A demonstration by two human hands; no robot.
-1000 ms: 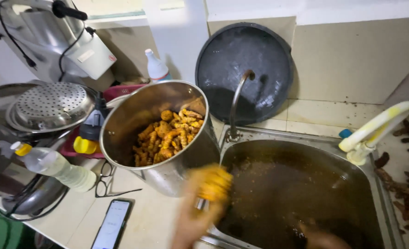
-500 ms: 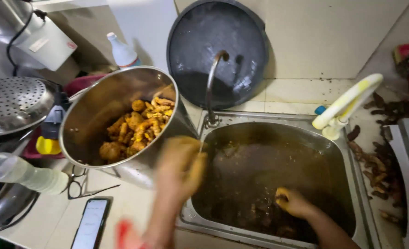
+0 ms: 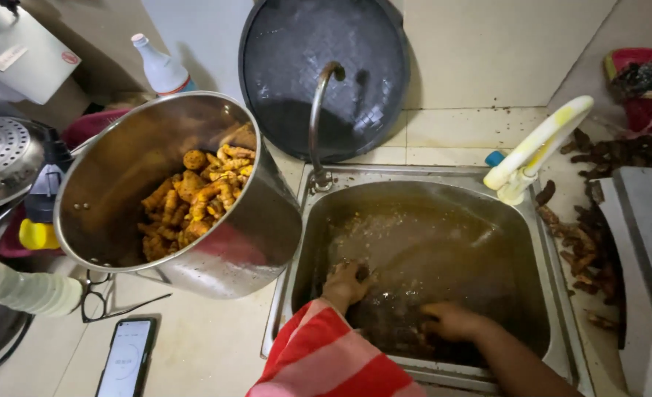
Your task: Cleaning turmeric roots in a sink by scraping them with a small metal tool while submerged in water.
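A steel sink (image 3: 554,242) is full of murky brown water. Both of my hands are in it. My left hand (image 3: 346,285), below a red and white striped sleeve, dips in at the near left, its fingertips under the surface. My right hand (image 3: 451,321) is sunk at the near middle, fingers hidden by the water. What either hand holds cannot be seen. To the left a big steel pot (image 3: 256,235) leans on the counter with orange turmeric roots (image 3: 194,202) inside.
A curved tap (image 3: 319,125) rises behind the sink, with a round dark pan (image 3: 326,66) against the wall. A white and yellow handle (image 3: 535,151) lies at the sink's right, beside dark roots (image 3: 587,250). Phone (image 3: 124,358), glasses (image 3: 102,305) and bottles (image 3: 24,290) sit left.
My left hand, raised yellow-stained near the pot, has come down into the sink water. The view has shifted right and closer to the sink. My right hand stays under water.
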